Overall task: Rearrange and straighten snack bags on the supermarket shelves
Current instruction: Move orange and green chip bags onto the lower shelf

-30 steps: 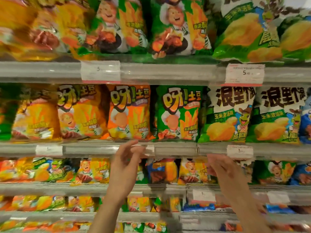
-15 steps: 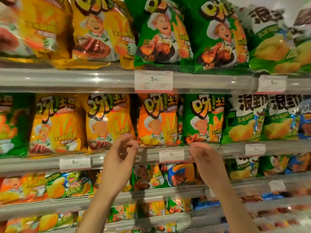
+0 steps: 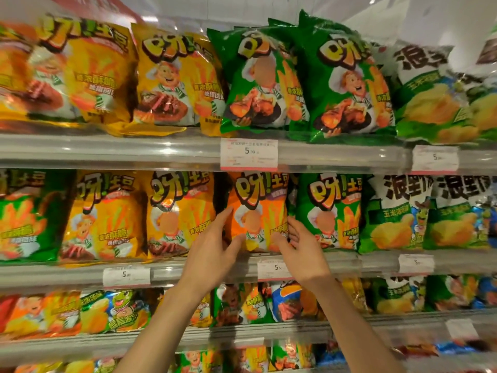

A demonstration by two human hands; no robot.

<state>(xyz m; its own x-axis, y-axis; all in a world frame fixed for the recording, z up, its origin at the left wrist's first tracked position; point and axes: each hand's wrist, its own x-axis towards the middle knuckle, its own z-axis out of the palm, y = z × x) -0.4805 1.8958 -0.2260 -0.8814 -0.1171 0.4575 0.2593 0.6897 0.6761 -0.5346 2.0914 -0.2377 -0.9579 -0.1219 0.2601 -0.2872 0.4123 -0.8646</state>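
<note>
An orange snack bag (image 3: 259,200) stands upright on the middle shelf (image 3: 188,270), between a yellow bag (image 3: 180,211) and a green bag (image 3: 328,208). My left hand (image 3: 215,249) touches the orange bag's lower left edge with straight fingers, its thumb lying on the bag's front. My right hand (image 3: 302,251) is at the bag's lower right edge. Its thumb lies on the front and its curled fingers reach into the gap beside the green bag.
The top shelf (image 3: 134,150) carries larger yellow and green bags (image 3: 344,84) that lean forward over its rail. White-and-green corn chip bags (image 3: 395,214) fill the right side. Price tags (image 3: 248,153) clip to the shelf rails. Lower shelves (image 3: 269,332) hold mixed bags.
Both hands have risen from the shelf rail onto the lower corners of the orange bag. The view has tilted upward and come closer to the shelves.
</note>
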